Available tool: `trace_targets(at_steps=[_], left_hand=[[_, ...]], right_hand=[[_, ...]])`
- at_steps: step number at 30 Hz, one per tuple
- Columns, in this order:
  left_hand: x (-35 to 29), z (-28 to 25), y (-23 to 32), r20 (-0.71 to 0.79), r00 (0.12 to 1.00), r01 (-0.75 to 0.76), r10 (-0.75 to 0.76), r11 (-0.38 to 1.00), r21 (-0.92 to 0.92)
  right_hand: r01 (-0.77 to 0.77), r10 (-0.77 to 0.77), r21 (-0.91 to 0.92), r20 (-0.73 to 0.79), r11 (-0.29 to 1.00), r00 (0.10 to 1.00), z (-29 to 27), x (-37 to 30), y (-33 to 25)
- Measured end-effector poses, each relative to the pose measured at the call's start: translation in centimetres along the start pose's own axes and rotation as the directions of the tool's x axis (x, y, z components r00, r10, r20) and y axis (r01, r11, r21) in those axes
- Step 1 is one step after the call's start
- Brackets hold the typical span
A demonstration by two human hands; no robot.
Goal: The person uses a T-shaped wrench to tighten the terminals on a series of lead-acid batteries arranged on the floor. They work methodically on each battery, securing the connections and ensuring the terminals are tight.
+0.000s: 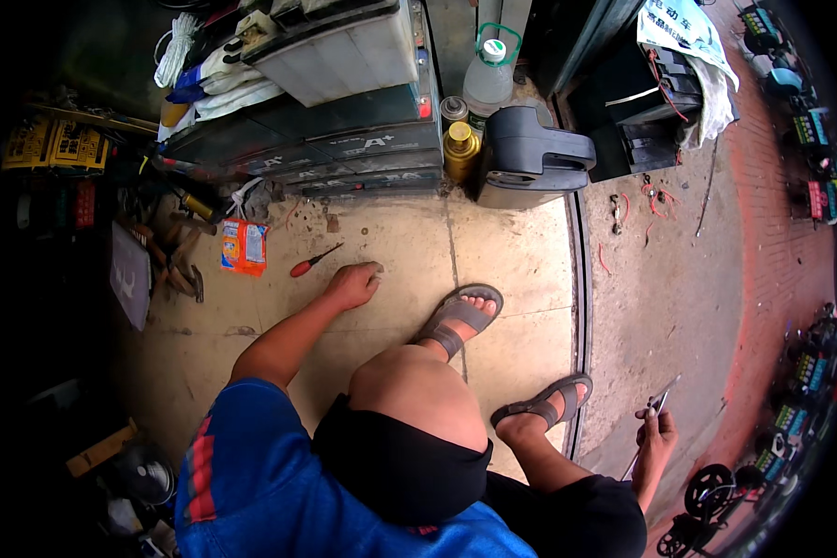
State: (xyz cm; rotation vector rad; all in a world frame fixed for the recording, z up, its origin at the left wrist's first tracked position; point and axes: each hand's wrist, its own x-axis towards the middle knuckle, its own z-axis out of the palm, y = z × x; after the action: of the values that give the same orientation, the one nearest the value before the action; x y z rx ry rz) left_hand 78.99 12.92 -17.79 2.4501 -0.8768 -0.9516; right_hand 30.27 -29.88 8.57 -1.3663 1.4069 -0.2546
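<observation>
My left hand (353, 286) is low over the tiled floor with its fingers curled together; what they hold, if anything, is hidden. Just beyond it lies a screwdriver (303, 268) with a red handle and a dark shaft. An orange packet (244, 247) is on the tiles farther left. Out at the right, past my sandalled foot, my right hand (656, 445) is closed around a slim metal tool (661, 398). Its pointed end sticks up above my fingers, and its exact kind is unclear.
Stacked batteries (363, 149) stand at the back. Right of them are a gold canister (460, 153), a water jug (488, 82) and a black-topped case (535, 153). A metal floor track (580, 279) divides tiles from rough concrete. Hammers (193, 282) lie at the left.
</observation>
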Motion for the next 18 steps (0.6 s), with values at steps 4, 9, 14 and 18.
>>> trace_targets(at_steps=[4, 9, 14, 18], left_hand=[[7.4, 1.7, -1.4, 0.176, 0.907, 0.377, -0.381, 0.555, -0.742], [11.8, -3.7, -7.8, -0.706, 0.398, 0.421, -0.586, 0.801, -0.426], [7.7, -5.6, 4.4, -0.426, 0.89, 0.174, -0.163, 0.985, -0.012], [4.1, -11.9, 25.0, -0.415, 0.651, -0.598, 0.636, 0.766, 0.236]], right_hand=[[-0.026, 0.026, -0.013, -0.004, 1.0, 1.0, 0.4, -0.3, -1.1], [-0.019, 0.018, -0.045, -0.011, 0.999, 1.0, 0.9, -0.4, -2.6], [-0.021, 0.019, -0.03, -0.079, 0.999, 0.997, 0.5, -1.3, -2.4], [0.001, -0.003, -0.043, -0.045, 0.999, 0.999, 0.2, -0.3, -1.8]])
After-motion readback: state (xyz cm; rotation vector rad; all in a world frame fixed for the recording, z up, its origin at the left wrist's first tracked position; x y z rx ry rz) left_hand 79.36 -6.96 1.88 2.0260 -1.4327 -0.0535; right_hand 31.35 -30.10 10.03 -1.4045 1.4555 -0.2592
